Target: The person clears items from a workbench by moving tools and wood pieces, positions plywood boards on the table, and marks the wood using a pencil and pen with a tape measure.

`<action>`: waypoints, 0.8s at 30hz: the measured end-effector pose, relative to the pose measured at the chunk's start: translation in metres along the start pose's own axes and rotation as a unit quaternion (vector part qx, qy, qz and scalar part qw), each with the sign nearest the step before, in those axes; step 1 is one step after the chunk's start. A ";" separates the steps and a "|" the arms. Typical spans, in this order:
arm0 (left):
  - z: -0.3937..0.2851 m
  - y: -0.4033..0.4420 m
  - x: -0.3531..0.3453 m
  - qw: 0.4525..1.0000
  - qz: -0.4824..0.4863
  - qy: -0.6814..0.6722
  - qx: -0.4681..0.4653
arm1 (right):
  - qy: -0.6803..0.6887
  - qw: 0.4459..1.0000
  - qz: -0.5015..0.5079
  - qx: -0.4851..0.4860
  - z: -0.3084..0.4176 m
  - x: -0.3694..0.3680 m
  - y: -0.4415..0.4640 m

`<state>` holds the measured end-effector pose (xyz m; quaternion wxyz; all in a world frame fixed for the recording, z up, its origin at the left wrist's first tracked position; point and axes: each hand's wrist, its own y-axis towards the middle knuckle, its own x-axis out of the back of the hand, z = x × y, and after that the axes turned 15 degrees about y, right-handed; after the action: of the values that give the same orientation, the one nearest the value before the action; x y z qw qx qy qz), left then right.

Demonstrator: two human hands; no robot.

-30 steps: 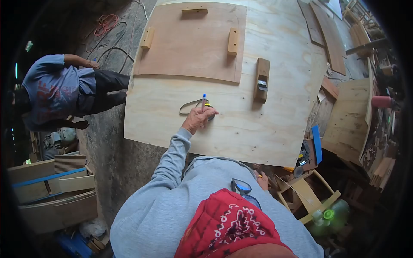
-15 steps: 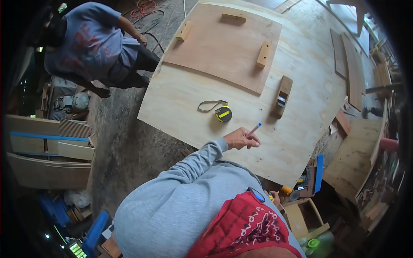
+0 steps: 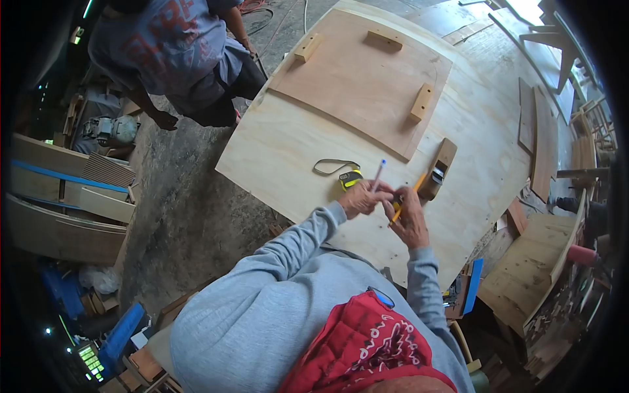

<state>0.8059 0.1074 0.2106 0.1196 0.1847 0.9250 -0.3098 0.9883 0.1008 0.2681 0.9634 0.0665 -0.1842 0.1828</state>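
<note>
My left hand is closed on a pen with a blue tip that points up. Close beside it, my right hand grips a yellow pencil; a small dark and yellow object shows between the hands, too hidden to name. A black and yellow tape measure with a wrist strap lies on the plywood sheet, just behind my left hand. The wooden hand plane rests right of my right hand.
A thin brown panel with wooden blocks lies on the sheet's far part. Another person stands at the upper left. Stacked boards are at the left; a leaning plywood piece is at the right.
My right hand has come up from my side over the sheet with the pencil. My left hand, holding the pen, moved off the tape measure to meet it. The view has turned.
</note>
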 end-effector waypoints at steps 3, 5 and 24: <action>-0.018 0.001 0.046 0.998 0.052 -0.019 0.022 | 0.014 0.997 0.069 0.017 0.001 -0.013 0.038; -0.022 0.004 0.068 0.997 0.043 -0.056 -0.021 | 0.003 0.996 0.085 -0.008 -0.004 -0.013 0.056; -0.154 0.131 0.391 0.916 -0.391 0.011 -0.086 | -0.255 0.947 -0.151 -0.124 -0.166 0.096 0.105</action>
<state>0.4905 0.4036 0.1298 -0.0057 -0.1999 0.9477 -0.2487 1.0871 0.2615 0.1576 0.9012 0.0177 -0.4330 -0.0118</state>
